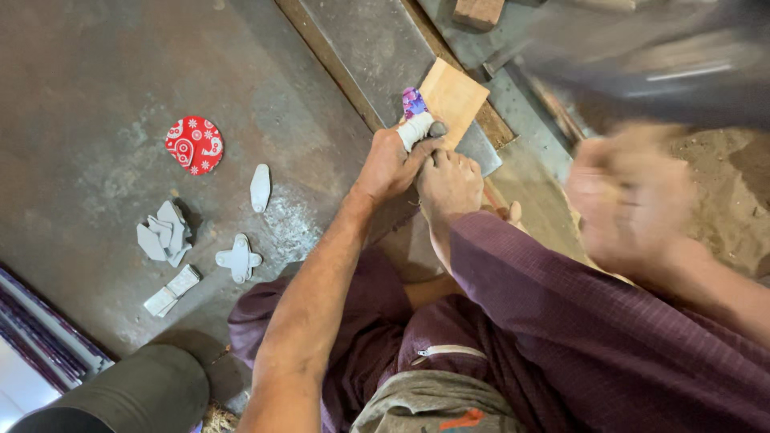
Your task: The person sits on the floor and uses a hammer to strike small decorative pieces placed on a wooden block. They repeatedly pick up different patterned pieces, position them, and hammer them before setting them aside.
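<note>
Broad, stained concrete floor (96, 72) fills the left of the view, grey-brown and mottled. Across the top runs a long flat steel slab (377, 56), dull and scuffed, edged by a rusty strip. The person sits low in purple trousers (577, 337), a finely ribbed weave, knees drawn up, one bare foot (447, 186) braced against the slab's lower end.

Now the hands. The left hand (389, 164) is closed tight around a small tool with a white cloth-wrapped handle (415, 128), a scrap of purple patterned fabric at its top, and it presses down beside a thin square wooden piece (453, 98), pale and smooth, lying tilted on the steel slab. The right hand (634, 196) is raised at the right, a complete blur; whether it is open or clenched cannot be told. Above it, a dark blurred streak (650, 72) crosses the corner.

Down to the small bits on the floor: a round red disc (194, 144) with white paisley print, a heap of flat grey cut shapes (164, 234), a grey cross-shaped piece (239, 258), one grey oval tab (261, 187).
</note>
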